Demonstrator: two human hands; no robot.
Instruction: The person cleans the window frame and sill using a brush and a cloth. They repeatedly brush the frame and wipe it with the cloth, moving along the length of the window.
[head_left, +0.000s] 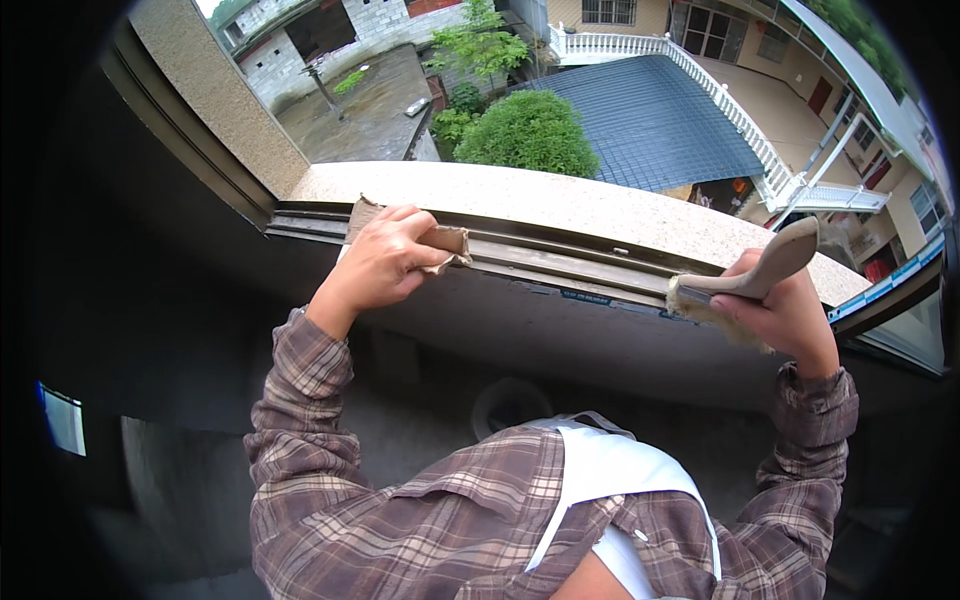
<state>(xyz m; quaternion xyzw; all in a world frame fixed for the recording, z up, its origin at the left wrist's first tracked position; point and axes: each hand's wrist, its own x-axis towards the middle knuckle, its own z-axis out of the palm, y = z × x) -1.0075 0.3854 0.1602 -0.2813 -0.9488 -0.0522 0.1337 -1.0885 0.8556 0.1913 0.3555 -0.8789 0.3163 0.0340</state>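
Note:
My left hand (384, 255) grips a bent piece of brown cardboard (450, 241) at the left part of a metal sliding-window track (555, 261). The cardboard reaches across the rails, and my palm and fingers hide its middle. Towards the right end of the track, my right hand (789, 319) holds a flat paintbrush (784, 259) by its ferrule. Its wooden handle points up and outward. The pale bristles (720, 319) lie along the inner side of the track, partly behind my fingers; whether they touch it I cannot tell.
Outside the track runs a speckled stone sill (480, 184), with a drop to roofs and a courtyard beyond. A window jamb (202, 135) rises at left, and a glass sash (907, 330) stands at right. Below, a round bucket-like container (510, 405) sits in shadow.

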